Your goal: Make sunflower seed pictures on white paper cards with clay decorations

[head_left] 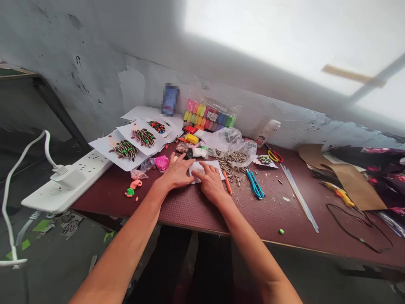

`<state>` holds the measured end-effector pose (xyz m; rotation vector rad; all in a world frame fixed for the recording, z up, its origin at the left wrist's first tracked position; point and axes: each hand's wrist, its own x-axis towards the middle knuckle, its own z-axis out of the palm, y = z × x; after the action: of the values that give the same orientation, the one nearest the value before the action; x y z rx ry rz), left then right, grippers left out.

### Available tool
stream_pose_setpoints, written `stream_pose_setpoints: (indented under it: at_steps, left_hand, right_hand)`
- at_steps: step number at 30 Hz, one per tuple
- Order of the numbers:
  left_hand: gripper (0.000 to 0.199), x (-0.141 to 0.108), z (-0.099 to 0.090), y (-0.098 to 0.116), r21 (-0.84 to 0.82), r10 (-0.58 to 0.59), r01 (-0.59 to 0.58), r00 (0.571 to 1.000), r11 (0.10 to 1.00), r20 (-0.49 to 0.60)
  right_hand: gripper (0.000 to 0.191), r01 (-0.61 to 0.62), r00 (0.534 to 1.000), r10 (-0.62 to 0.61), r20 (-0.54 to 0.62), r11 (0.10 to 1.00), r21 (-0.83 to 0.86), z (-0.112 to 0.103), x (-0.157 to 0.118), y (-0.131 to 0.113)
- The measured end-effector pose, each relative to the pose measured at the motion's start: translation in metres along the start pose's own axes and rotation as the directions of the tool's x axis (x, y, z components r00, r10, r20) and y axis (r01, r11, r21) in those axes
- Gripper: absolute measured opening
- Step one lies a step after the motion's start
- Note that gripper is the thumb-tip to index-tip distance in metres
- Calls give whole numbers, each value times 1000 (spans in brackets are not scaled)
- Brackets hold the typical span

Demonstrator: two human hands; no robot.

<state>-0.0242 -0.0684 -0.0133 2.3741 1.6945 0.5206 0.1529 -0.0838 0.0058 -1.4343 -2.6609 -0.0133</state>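
Note:
A small white card lies on the table in front of me. My left hand rests at its left edge, fingers stretched out and apart, with the thumb side near the card. My right hand lies over the card's lower part, fingers extended onto the paper; what is under the fingertips is hidden. Beyond the left fingers are a dark round object and a white lump in plastic. A pink clay lump sits left of my left hand. An orange pen lies beside my right hand.
Striped sunflower seeds spread behind the card. Right of them are a teal utility knife, scissors, clear glue sticks and a yellow glue gun. Seed-decorated sheets and a power strip are left; colored clay packs stand behind.

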Motion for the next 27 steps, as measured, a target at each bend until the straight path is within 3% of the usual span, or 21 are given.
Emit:
stream_pose_setpoints:
  at_steps: [18, 27]
  left_hand:
    - [59, 0, -2, 1, -8, -6, 5, 1000, 1000, -27]
    - [56, 1, 2, 0, -14, 23, -25, 996, 1000, -90]
  right_hand:
    - [40, 5, 995, 2, -95, 998, 66, 6, -14, 14]
    - [46, -33, 944, 120, -307, 961, 275, 15, -18, 31]
